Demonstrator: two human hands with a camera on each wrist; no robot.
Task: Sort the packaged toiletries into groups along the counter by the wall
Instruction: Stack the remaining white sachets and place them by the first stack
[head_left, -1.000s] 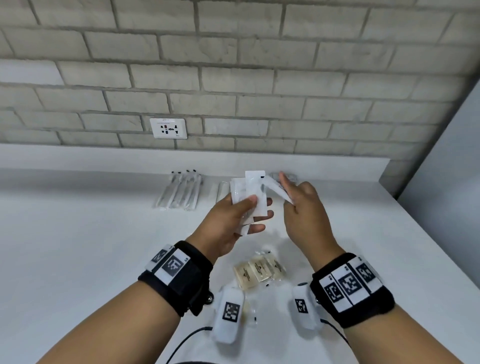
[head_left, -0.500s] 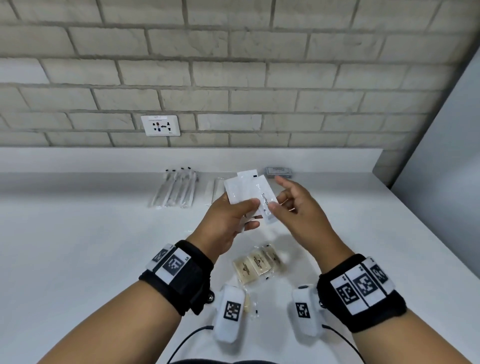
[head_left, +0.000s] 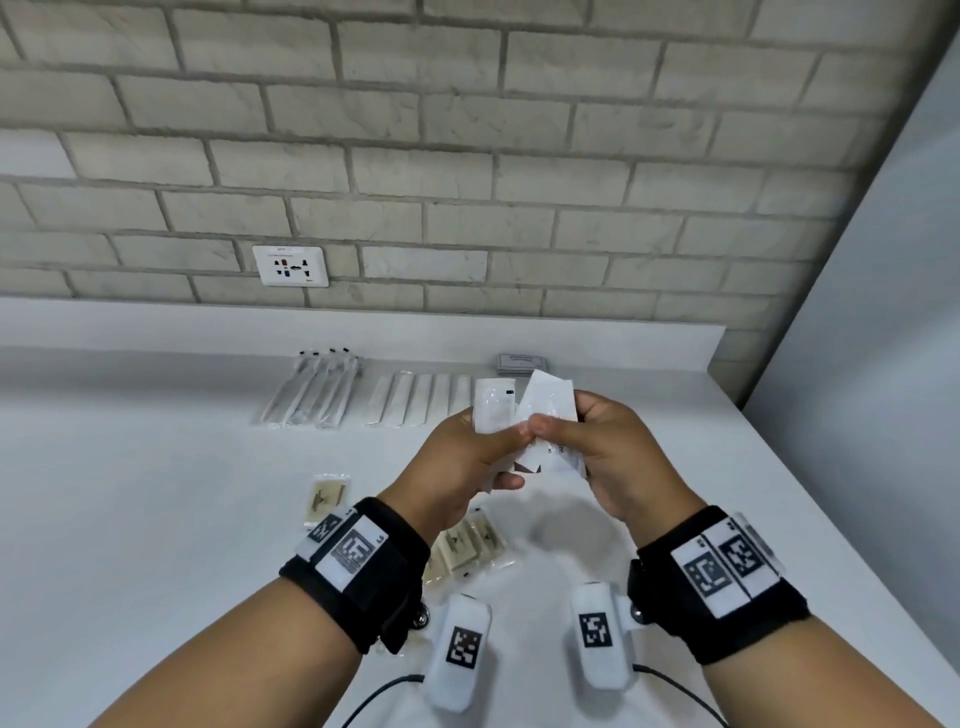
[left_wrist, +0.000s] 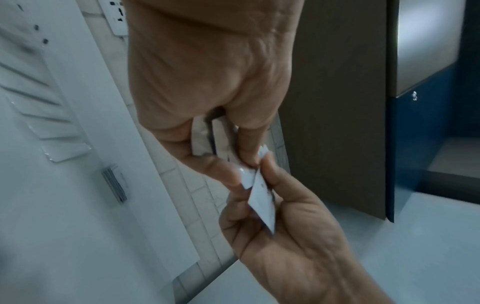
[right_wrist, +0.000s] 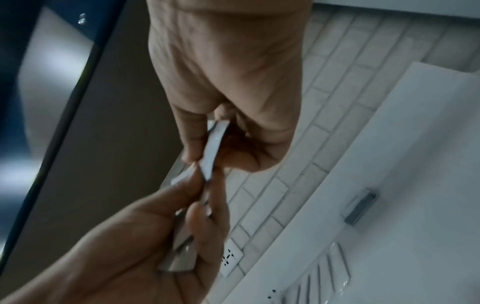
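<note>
A white sachet (head_left: 545, 410) is pinched in the right hand (head_left: 618, 457), above the counter (head_left: 156, 493); its print is too blurred to read. The left hand (head_left: 467, 462) grips a small stack of white packets (head_left: 493, 410), touching it. Behind lie clear-wrapped sticks (head_left: 311, 395), white strips (head_left: 415, 400) and perhaps a grey box (head_left: 519, 362) by the wall. Tan soap packets (head_left: 467, 545) sit nearer.

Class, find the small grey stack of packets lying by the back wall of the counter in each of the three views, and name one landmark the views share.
Head: grey stack at the counter's back edge, just beyond the hands.
Left wrist: left of centre, on the counter.
Right wrist: right edge, mid-height.
Shared landmark: the wall socket, top of the left wrist view, lower centre of the right wrist view.
</note>
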